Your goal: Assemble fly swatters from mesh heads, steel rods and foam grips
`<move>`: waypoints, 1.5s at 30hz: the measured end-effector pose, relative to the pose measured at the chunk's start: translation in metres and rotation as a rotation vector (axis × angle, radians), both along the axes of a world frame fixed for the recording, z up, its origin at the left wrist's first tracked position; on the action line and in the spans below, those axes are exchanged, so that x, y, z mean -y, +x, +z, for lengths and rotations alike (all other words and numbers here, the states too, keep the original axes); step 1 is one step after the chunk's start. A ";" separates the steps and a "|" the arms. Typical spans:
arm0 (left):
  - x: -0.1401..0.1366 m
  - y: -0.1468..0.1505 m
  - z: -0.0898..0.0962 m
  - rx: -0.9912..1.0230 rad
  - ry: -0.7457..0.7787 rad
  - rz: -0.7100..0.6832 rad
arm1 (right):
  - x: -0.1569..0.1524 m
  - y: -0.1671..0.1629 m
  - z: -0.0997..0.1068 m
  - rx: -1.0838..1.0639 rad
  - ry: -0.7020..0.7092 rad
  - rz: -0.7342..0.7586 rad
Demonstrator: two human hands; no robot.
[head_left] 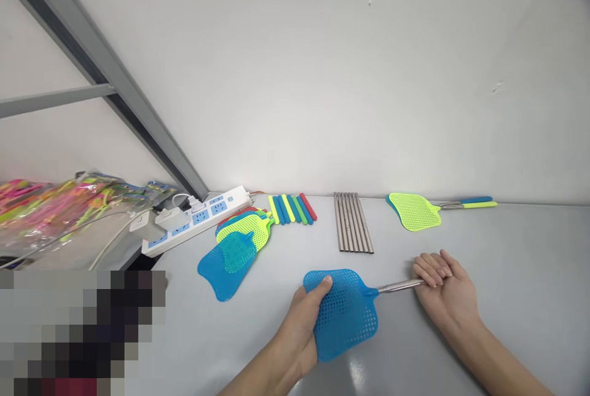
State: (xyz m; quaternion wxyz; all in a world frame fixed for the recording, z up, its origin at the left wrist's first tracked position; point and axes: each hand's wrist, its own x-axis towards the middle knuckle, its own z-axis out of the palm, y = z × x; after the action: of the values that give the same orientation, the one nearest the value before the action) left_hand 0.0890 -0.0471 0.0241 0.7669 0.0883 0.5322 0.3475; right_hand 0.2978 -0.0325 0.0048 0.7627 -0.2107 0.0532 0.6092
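A blue fly swatter [348,310] with a perforated head lies between my hands, just over the grey table. My left hand [302,322] grips the left edge of its head, thumb on top. At the other end, the fingers of my right hand [445,291] are wrapped round the metal rod [399,286], so the rod's far end is hidden in the fist. Beyond my hands lie several bare metal tubes [353,224] in a row. Coloured grip sleeves [291,209] are lined up left of them. Loose swatter heads [228,264] overlap farther left, a blue one on top.
Two swatters with grips, the upper one yellow-green [418,211], lie at the back right by the wall. A white power strip [198,217] with plugs and cables runs along the left. Bagged colourful items [69,205] and a grey metal frame [115,76] are beyond it.
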 end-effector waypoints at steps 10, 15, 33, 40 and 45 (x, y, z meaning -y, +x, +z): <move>-0.004 -0.005 -0.002 0.084 0.057 -0.023 | -0.002 0.007 0.001 -0.045 0.010 0.086; -0.010 -0.010 -0.003 0.127 0.161 -0.083 | -0.003 0.007 -0.001 -0.024 0.026 0.104; -0.022 -0.017 0.007 -0.061 0.364 -0.156 | -0.004 -0.006 -0.004 0.041 0.080 0.188; -0.023 -0.014 0.010 -0.106 0.342 -0.118 | -0.008 -0.005 -0.008 0.107 0.104 0.197; -0.025 -0.014 0.011 -0.118 0.326 -0.123 | -0.011 -0.008 -0.009 0.060 0.097 0.164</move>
State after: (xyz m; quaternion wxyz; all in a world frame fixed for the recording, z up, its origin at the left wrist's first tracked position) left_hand 0.0752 -0.0221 0.0349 0.7296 0.2641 0.5067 0.3758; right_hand 0.2900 -0.0215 -0.0039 0.7207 -0.1955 -0.0166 0.6649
